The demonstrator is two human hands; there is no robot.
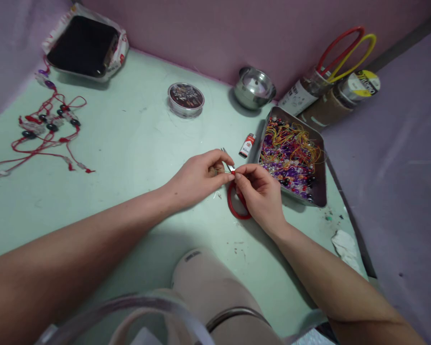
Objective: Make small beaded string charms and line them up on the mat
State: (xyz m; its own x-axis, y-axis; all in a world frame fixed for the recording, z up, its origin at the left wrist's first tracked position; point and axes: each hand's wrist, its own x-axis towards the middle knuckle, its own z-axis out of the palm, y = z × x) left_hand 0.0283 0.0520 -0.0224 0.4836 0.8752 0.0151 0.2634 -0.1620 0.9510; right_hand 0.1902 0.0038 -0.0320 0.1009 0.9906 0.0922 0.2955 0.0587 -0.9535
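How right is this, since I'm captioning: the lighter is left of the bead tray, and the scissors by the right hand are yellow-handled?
Only the colour is wrong: the head view shows the scissors by the right hand are red-handled, not yellow. The lighter does lie left of the tray.

Left forearm [118,227] and right forearm [330,268] angled inward; left hand [204,173], right hand [264,194] close together, both pinching.

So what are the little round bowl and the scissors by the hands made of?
Bowl: probably polished stainless steel, because it's silvery with bright reflections. Scissors: the evenly red handle could be plastic or plastic-coated; the thin, grey blades look like metal.
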